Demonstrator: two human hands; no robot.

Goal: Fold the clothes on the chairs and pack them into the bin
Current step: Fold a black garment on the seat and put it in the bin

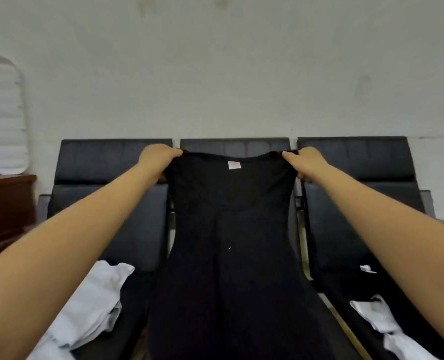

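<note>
A black garment (228, 242) with a small pink label near its neckline hangs spread in front of the middle chair. My left hand (156, 160) grips its top left corner and my right hand (305, 162) grips its top right corner, both arms stretched forward. The cloth falls down over the middle seat toward me. A crumpled pale blue-white garment (91, 302) lies on the left chair's seat. Another white garment (387, 326) lies on the right chair's seat beside dark cloth. No bin shows in the head view.
Three black chairs (356, 162) stand side by side against a pale wall. A brown wooden cabinet (5, 209) stands at the left, with a white ribbed chair back (2, 113) above it.
</note>
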